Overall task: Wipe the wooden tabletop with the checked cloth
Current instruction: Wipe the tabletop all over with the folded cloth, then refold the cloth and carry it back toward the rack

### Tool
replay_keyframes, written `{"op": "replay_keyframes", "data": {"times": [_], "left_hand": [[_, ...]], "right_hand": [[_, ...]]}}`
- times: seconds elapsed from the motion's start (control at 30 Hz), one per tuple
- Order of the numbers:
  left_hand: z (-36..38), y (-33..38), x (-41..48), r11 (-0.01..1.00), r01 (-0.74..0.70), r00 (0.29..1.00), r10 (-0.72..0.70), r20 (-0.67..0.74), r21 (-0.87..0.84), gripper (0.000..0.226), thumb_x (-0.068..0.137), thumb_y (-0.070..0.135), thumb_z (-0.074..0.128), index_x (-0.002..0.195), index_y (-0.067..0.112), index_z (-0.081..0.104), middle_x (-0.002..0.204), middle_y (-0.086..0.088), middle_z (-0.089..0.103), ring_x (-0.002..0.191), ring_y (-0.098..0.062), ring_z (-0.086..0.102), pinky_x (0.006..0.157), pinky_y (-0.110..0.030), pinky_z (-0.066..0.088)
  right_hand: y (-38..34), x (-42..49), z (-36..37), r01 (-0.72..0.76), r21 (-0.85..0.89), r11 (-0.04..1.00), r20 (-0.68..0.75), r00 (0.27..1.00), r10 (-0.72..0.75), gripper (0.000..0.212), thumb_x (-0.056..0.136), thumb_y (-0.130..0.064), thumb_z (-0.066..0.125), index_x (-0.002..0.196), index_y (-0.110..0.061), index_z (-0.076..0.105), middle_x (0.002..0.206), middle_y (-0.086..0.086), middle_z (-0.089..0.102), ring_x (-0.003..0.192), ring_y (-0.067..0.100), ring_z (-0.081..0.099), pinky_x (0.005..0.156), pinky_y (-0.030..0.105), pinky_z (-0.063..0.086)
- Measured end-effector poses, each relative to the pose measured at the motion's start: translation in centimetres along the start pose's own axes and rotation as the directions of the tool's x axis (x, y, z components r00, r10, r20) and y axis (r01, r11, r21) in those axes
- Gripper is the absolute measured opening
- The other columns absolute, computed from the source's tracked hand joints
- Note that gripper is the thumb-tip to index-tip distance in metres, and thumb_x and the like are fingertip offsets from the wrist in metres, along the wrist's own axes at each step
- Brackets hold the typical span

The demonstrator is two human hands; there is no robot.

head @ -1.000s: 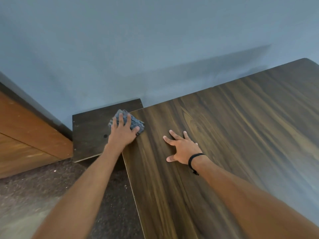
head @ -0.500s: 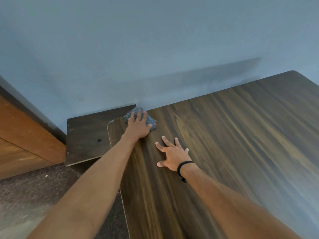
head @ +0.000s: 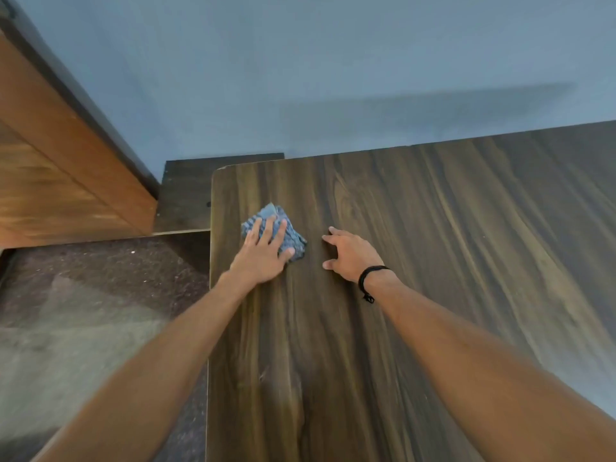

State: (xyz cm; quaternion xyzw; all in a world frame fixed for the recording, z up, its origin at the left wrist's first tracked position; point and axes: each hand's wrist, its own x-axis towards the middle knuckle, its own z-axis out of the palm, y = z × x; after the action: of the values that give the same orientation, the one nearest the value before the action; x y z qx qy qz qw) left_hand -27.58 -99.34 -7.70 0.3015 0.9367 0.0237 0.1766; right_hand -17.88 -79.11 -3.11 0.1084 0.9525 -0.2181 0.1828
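flat under the spread left hand [head: 263, 258], the folded blue-grey checked cloth [head: 286, 235] lies bunched on the wooden tabletop [head: 433, 261].

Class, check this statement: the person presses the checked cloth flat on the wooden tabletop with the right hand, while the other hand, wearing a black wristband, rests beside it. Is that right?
Not quite. The head view shows the left hand pressing the checked cloth on the wooden tabletop. The right hand, with the black wristband, rests beside it.
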Motion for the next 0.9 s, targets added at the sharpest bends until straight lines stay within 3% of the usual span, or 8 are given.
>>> {"op": "replay_keyframes", "data": {"times": [0.13, 0.3, 0.4, 0.5, 0.6, 0.7, 0.8, 0.9], "left_hand": [[3.0, 1.3, -7.2, 0.997, 0.05, 0.998, -0.048, -0.032, 0.06, 0.073, 0.1, 0.057, 0.017, 0.155, 0.018, -0.012, 0.163, -0.012, -0.009, 0.149, -0.033, -0.012, 0.121, -0.048, -0.003], [5.4, 4.1, -14.8, 0.999, 0.046, 0.998, -0.045, -0.044, 0.028, 0.071, 0.098, 0.058, 0.012, 0.152, 0.022, -0.017, 0.161, -0.007, -0.014, 0.149, -0.033, -0.012, 0.115, -0.042, -0.01], [3.5, 5.1, -15.8, 0.956, 0.095, 0.988, -0.125, -0.094, -0.277, 0.065, 0.102, 0.042, 0.035, 0.157, 0.022, 0.008, 0.163, 0.002, 0.007, 0.15, -0.021, 0.004, 0.12, -0.035, 0.005], [-0.3, 5.6, -16.0, 0.703, 0.203, 0.835, -0.488, -0.253, -0.682, 0.046, 0.096, 0.013, 0.051, 0.141, 0.019, 0.051, 0.137, -0.001, 0.058, 0.123, -0.012, 0.053, 0.101, -0.023, 0.036], [-2.0, 5.5, -16.4, 0.464, 0.355, 0.652, -0.745, -0.141, -0.812, 0.039, 0.09, 0.009, 0.056, 0.128, 0.016, 0.06, 0.124, -0.004, 0.059, 0.112, -0.02, 0.056, 0.1, -0.036, 0.041], [-1.9, 6.0, -16.2, 0.262, 0.5, 0.607, -0.785, 0.118, -0.826, 0.036, 0.087, 0.012, 0.056, 0.123, 0.017, 0.06, 0.12, -0.011, 0.053, 0.108, -0.03, 0.054, 0.099, -0.04, 0.041], [-1.8, 5.6, -15.7, 0.123, 0.505, 0.59, -0.772, 0.237, -0.854, 0.049, 0.083, 0.008, 0.062, 0.131, 0.018, 0.054, 0.124, -0.013, 0.054, 0.113, -0.031, 0.052, 0.101, -0.04, 0.039], [-2.7, 5.3, -15.2, -0.225, 0.376, 0.6, -0.68, 0.421, -0.899, 0.065, 0.076, -0.003, 0.073, 0.135, 0.013, 0.049, 0.123, -0.017, 0.056, 0.108, -0.032, 0.055, 0.095, -0.041, 0.047]], "right_hand": [[-0.8, -1.6, -0.2, -0.001, -0.005, 1.0, -0.034, 0.999, 0.001, 0.065, 0.091, -0.022, 0.071, 0.15, -0.016, 0.046, 0.15, 0.009, 0.048, 0.135, 0.029, 0.048, 0.109, 0.039, 0.041], [-2.5, -4.7, 0.4, -0.014, 0.013, 1.0, 0.024, 1.0, 0.014, 0.052, 0.095, -0.03, 0.067, 0.143, -0.014, 0.055, 0.142, 0.01, 0.053, 0.127, 0.032, 0.055, 0.104, 0.041, 0.046], [-4.3, -7.0, 2.5, -0.01, 0.023, 1.0, 0.067, 0.998, 0.008, 0.049, 0.095, -0.043, 0.065, 0.132, -0.012, 0.061, 0.134, 0.01, 0.053, 0.122, 0.033, 0.058, 0.101, 0.041, 0.048], [-6.9, -8.5, 5.2, -0.025, 0.05, 0.998, 0.085, 0.996, 0.021, 0.054, 0.093, -0.05, 0.064, 0.129, -0.01, 0.058, 0.133, 0.01, 0.049, 0.122, 0.031, 0.054, 0.1, 0.042, 0.047], [-10.0, -9.1, 7.0, -0.122, 0.134, 0.983, 0.024, 0.993, 0.119, 0.06, 0.089, -0.048, 0.067, 0.135, -0.014, 0.05, 0.137, 0.005, 0.045, 0.129, 0.027, 0.045, 0.104, 0.04, 0.044], [-11.9, -9.3, 7.6, -0.283, 0.292, 0.913, -0.008, 0.954, 0.299, 0.038, 0.094, -0.043, 0.059, 0.124, -0.021, 0.05, 0.133, 0.0, 0.052, 0.13, 0.025, 0.046, 0.103, 0.038, 0.042], [-11.6, -9.3, 6.5, -0.34, 0.512, 0.789, 0.085, 0.934, 0.347, 0.015, 0.09, -0.03, 0.057, 0.101, -0.026, 0.048, 0.11, -0.004, 0.064, 0.113, 0.02, 0.059, 0.097, 0.034, 0.046], [-10.2, -9.5, 4.6, -0.307, 0.699, 0.645, 0.149, 0.946, 0.288, 0.026, 0.085, -0.012, 0.067, 0.104, -0.022, 0.053, 0.101, -0.004, 0.066, 0.1, 0.015, 0.065, 0.093, 0.03, 0.052]]}}
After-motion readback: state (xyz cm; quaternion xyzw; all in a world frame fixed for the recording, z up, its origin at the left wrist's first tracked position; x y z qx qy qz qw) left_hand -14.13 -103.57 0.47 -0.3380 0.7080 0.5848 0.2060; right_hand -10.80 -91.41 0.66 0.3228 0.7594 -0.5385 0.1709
